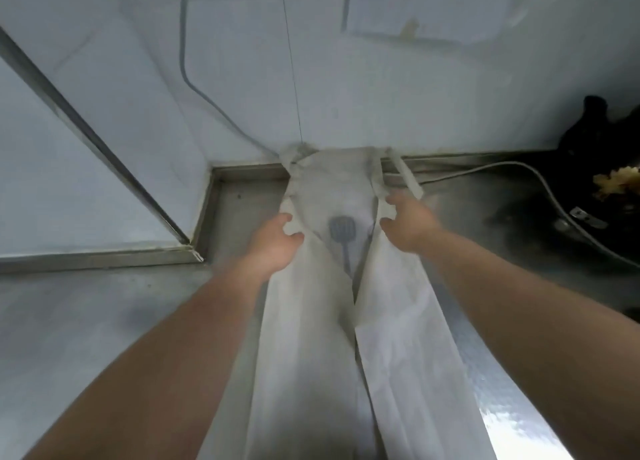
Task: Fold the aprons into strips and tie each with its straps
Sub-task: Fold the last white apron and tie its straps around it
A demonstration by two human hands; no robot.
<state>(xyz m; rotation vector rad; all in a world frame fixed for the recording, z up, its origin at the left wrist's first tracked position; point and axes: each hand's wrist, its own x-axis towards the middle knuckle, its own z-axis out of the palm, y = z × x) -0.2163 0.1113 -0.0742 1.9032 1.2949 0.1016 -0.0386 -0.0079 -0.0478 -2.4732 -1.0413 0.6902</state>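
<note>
Mid-frame, the white apron [311, 321] lies lengthwise on the steel bench [502, 373] with its sides folded inward, and the left hand [273, 241] and right hand [408, 224] each grip a flap edge, apparently to narrow it into a strip.

left hand [273, 245] | right hand [408, 224] | forearms [173, 355] bare (to frame edge)

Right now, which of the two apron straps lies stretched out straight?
The right strap: it runs straight from the top of the apron toward the right hand. The left strap is bunched up against the wall.
</note>
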